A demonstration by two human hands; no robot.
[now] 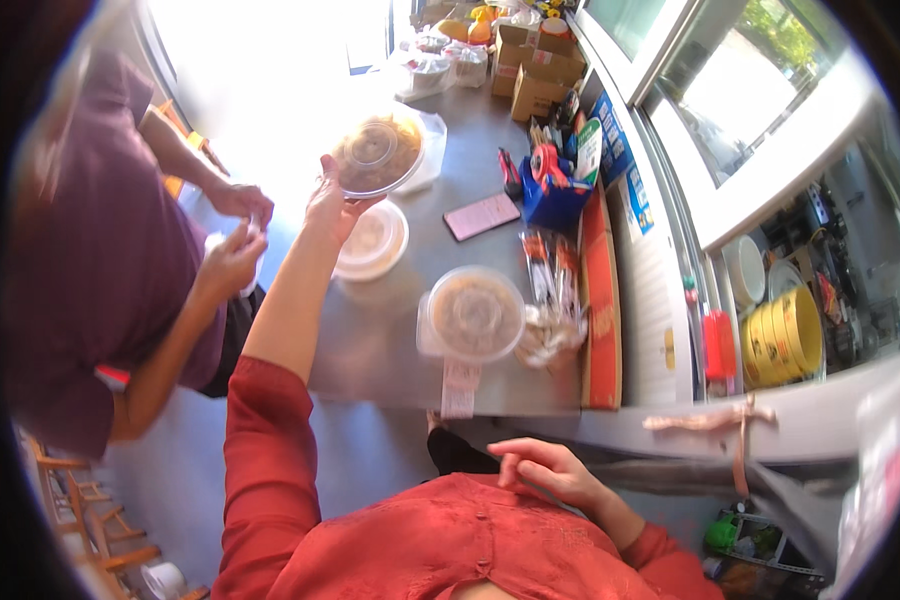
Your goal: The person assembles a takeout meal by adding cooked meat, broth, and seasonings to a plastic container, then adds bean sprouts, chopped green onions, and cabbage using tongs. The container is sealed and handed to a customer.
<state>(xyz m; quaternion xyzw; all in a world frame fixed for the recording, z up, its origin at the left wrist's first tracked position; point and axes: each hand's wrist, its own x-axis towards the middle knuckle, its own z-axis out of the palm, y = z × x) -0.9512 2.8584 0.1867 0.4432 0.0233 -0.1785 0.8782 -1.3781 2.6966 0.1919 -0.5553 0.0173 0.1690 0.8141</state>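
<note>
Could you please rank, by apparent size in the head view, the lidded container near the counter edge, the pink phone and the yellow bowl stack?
1. Round clear lidded plastic container
2. Stack of yellow bowls, close in size and distorted near the rim, so unsure
3. Flat pink rectangular phone

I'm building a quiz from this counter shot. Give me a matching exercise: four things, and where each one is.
Things:
1 top bowl
2 phone
3 right hand
4 yellow bowls

Places:
A against the red shirt
B behind the window
C in the left hand
D flat on the counter

Pairs: 1-C, 2-D, 3-A, 4-B
</note>
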